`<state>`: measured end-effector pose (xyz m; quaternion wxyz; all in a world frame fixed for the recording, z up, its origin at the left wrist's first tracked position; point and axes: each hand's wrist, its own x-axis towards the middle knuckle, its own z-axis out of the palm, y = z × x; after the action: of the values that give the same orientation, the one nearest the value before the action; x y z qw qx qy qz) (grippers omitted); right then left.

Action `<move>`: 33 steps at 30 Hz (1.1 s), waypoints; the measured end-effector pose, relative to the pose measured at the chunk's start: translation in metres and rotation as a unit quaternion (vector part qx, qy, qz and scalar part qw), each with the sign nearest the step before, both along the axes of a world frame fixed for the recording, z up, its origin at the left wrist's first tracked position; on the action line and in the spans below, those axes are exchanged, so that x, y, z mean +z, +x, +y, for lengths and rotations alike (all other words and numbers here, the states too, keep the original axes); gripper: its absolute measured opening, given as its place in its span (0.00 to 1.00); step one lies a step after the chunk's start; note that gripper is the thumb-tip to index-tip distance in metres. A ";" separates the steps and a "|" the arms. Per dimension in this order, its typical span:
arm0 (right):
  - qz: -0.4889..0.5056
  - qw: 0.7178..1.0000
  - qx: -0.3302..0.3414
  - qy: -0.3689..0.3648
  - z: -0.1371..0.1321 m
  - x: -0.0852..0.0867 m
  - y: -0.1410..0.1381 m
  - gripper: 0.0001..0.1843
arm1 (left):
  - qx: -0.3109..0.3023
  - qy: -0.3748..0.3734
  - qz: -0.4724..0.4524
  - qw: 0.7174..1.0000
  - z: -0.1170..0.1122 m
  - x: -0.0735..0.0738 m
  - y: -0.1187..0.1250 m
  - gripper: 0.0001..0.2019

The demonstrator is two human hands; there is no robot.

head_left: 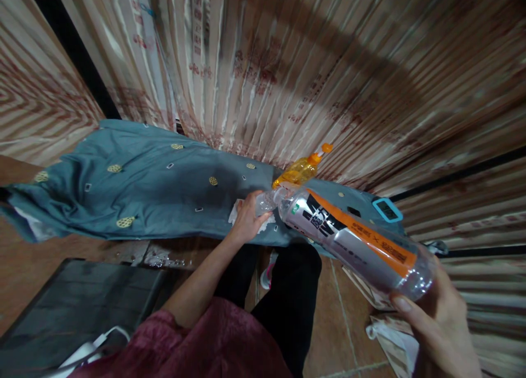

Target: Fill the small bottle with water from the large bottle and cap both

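Note:
My right hand (pixel 441 318) grips the base of a large clear plastic bottle (pixel 353 241) with a silver and orange label. The bottle is tilted, its neck end pointing left and away from me. My left hand (pixel 245 219) is closed around a small clear plastic container (pixel 266 202), whose exact kind I cannot make out. The big bottle's neck end meets or overlaps this container; whether liquid is flowing does not show. A crumpled white tissue (pixel 265 224) lies beneath my left hand. Just behind stands a yellow bottle (pixel 299 171) with an orange pump top.
A grey-green cloth with pineapple prints (pixel 156 186) covers the narrow surface. A blue-framed device (pixel 387 210) is at its right end. Patterned curtains (pixel 267 82) hang behind, with a black pole (pixel 74 49). A dark box (pixel 82 307) stands at lower left.

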<state>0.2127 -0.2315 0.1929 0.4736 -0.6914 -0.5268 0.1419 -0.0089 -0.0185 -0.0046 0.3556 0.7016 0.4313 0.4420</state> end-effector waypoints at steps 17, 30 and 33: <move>-0.029 0.999 0.019 -0.002 0.006 0.012 -0.005 0.40 | 0.000 -0.010 0.008 1.000 -0.001 0.005 -0.001 0.27; -0.046 0.998 0.035 -0.012 0.008 0.016 -0.003 0.41 | 0.003 0.002 0.004 1.000 -0.001 0.002 -0.001 0.27; -0.061 0.997 0.043 -0.005 0.009 0.017 -0.003 0.40 | 0.000 -0.001 0.007 1.000 -0.001 0.003 -0.001 0.27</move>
<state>0.2093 -0.2228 0.2101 0.4310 -0.6775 -0.5833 0.1223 -0.0102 -0.0195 -0.0016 0.3533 0.7044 0.4343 0.4363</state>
